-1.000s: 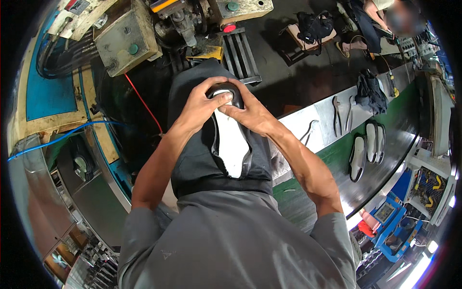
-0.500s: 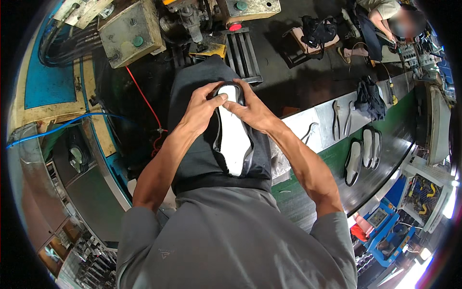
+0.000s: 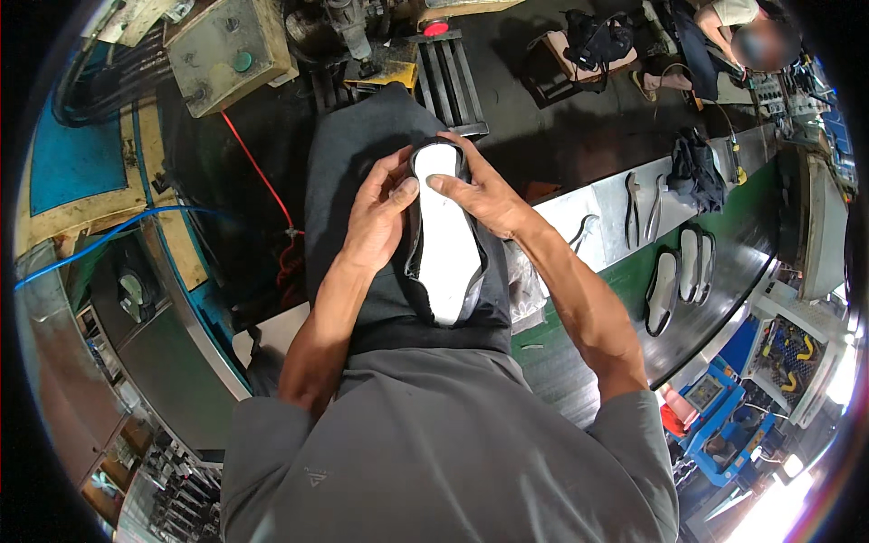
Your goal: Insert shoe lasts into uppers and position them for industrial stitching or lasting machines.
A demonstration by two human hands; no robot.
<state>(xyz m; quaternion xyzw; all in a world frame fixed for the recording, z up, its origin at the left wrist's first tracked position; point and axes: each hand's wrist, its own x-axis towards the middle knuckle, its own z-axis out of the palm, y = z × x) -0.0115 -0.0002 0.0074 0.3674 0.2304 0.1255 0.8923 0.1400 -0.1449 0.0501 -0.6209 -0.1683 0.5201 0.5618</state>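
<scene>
Over my lap lies an unfinished shoe, bottom up, with a long white insole board and a dark upper standing up around its edges. My right hand wraps its far end from the right, thumb pressed on the white board and fingers over the rim. My left hand cups the left side of the same end. Its fingers curl against the dark edge, and its thumb rests beside the board rather than on it. The undersides of the fingers are hidden.
On the bench at right lie pliers, several similar shoes and a black cloth bundle. A machine with a control box stands ahead. A red hose hangs at left. Another person sits far right.
My left thumb has come off the white board to the shoe's left side. My right thumb stays on the board. The whole view has shifted slightly.
</scene>
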